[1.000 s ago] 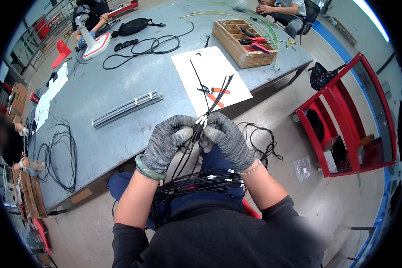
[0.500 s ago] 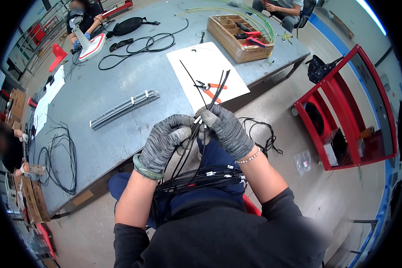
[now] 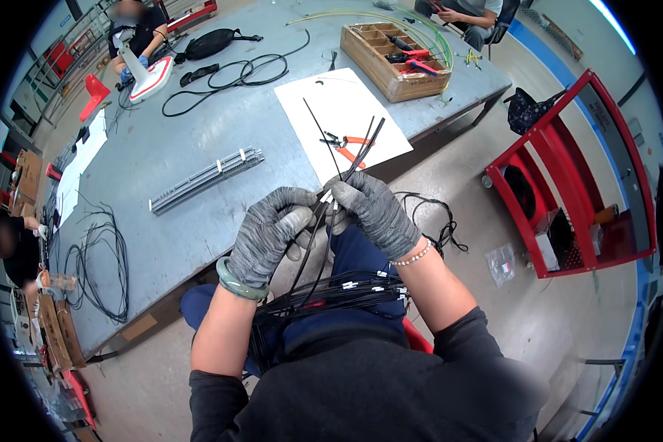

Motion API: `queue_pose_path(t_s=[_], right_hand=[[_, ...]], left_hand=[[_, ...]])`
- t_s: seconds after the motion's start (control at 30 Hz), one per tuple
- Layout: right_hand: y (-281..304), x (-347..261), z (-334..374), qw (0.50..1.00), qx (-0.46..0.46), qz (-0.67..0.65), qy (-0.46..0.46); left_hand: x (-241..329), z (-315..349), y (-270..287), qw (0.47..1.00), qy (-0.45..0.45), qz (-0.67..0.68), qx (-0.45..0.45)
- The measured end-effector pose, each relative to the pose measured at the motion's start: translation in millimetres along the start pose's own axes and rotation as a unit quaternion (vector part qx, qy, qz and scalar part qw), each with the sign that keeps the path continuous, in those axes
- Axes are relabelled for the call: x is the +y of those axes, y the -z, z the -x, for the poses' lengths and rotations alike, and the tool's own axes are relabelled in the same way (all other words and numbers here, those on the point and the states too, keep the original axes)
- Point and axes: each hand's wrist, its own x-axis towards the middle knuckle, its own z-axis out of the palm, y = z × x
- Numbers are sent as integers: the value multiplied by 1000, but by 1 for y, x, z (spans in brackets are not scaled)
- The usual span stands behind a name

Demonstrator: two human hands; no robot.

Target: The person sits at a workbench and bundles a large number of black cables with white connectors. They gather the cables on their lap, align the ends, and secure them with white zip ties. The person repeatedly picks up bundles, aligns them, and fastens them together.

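Above my lap, both gloved hands meet around several thin black wires that carry small white marker sleeves. My right hand pinches the bunch just below where the wire ends fan out over the paper. Close beside it, my left hand has its thumb and fingers closed on the wires at the sleeves. Across my thighs lies a larger bundle of black wires, also with white sleeves. Beyond my hands, orange-handled pliers rest on a white sheet.
Left of the sheet, grey slotted strips lie on the blue-grey table. A wooden box of tools sits at the far right, near coiled cable. A red cart stands right. Other people sit around the table.
The wire ends above my right hand have shifted slightly to the right. Fewer strands show spread below my hands, and both hands keep nearly the same place.
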Motion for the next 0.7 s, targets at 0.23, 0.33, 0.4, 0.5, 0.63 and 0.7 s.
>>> queue_pose_path(t_s=[0.23, 0.33, 0.4, 0.5, 0.63, 0.7], right_hand=[[10, 2, 1, 993, 21, 100, 58], [10, 5, 4, 998, -14, 33, 59], [10, 2, 7, 995, -31, 54, 72], [12, 5, 5, 989, -49, 76, 120], [11, 4, 5, 979, -59, 110, 164], [11, 3, 6, 976, -63, 110, 175]], left_hand=[[-8, 10, -13, 996, -70, -47, 26], [-16, 10, -14, 988, -107, -106, 34], [-3, 9, -16, 972, -99, -207, 53], [-5, 3, -14, 933, -191, -299, 62], [-1, 4, -18, 966, -127, -225, 33], [-4, 7, -19, 953, -161, -252, 44]])
